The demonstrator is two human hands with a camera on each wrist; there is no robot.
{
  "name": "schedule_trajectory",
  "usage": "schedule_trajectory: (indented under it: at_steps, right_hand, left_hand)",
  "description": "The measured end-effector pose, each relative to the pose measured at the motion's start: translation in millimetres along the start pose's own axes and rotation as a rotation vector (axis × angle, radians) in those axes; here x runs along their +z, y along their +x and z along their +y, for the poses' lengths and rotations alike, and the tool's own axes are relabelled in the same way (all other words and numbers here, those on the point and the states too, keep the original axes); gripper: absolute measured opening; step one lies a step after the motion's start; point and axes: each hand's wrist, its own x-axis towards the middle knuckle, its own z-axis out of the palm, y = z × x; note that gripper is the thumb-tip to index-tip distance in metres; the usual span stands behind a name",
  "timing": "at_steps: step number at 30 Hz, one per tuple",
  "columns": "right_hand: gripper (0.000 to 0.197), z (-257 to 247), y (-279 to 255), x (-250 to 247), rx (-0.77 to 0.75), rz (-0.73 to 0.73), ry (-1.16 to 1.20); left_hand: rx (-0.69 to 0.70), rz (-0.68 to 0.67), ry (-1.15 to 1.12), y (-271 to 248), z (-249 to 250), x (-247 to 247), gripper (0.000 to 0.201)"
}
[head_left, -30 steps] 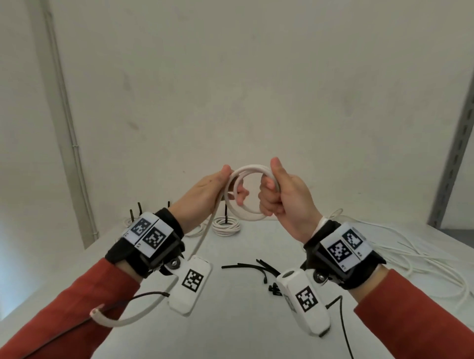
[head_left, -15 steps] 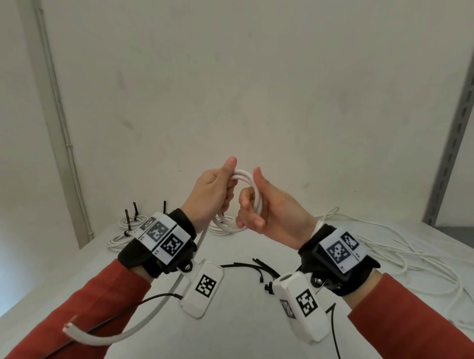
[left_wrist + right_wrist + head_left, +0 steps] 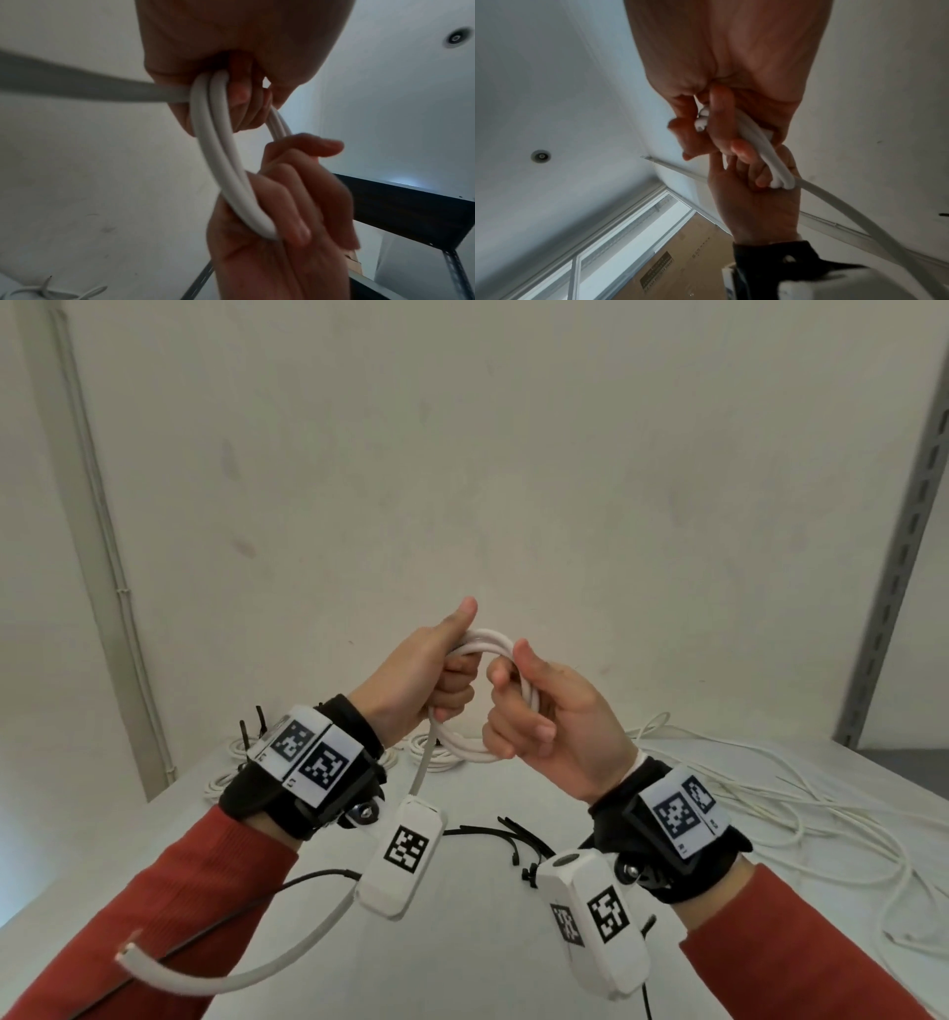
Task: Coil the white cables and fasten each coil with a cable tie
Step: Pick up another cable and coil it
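Both hands are holding one small coil (image 3: 488, 695) up at frame centre, above the table (image 3: 462, 942). Left hand (image 3: 426, 680) is gripping the coil's left side, fingers curled round the loops, thumb up. Right hand (image 3: 554, 726) is clamping the right side, fingers curled through the ring. Left wrist view is showing two loops lying side by side.

Tail (image 3: 246, 973) is hanging from the left hand, running down to lower left, cut end free. So coiling is looking nearly done, one more turn or so left.

To do it well: right hand should be keeping the loops pinched flat together while the left is feeding the tail round at the same loop size, no twisting. Loops may be springing open if either grip is loosening, since the cable looks stiff. Ties (image 3: 513, 839) are lying on the table, lower centre, near enough to grab one-handed once the tail is in. Loose cables (image 3: 770, 793) are waiting at right; tied coils (image 3: 436, 755) at the back.
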Motion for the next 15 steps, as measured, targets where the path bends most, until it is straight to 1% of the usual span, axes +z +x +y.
schedule_trajectory:
  at_steps: [3,5,7,11,14,15]
  right_hand:
    - [0.030,-7.3,-0.7,-6.9,-0.007,0.058,-0.024]
    - [0.031,-15.7,-1.8,-13.3,-0.015,0.094,0.024]
    - [0.034,-26.0,-2.9,-20.6,-0.052,0.104,0.102]
    - [0.037,-45.8,-5.7,-33.8,-0.150,0.169,0.197]
    - [0.033,-56.4,-9.5,-44.4,-0.239,0.258,0.250]
    - [0.031,-60.2,-11.3,-47.9,-0.274,0.296,0.267]
  left_hand:
    - [0.056,0.050,0.072,-1.9,-7.0,-0.8,0.049]
    - [0.105,0.117,0.228,-5.7,-19.2,0.6,0.042]
    - [0.134,0.152,0.328,-9.9,-38.8,2.4,0.035]
    - [0.204,0.153,0.576,-17.3,-75.0,-5.4,0.030]
    - [0.232,0.161,0.749,-22.8,-87.8,-16.0,0.026]
    - [0.220,0.163,0.827,-24.2,-90.7,-19.8,0.028]
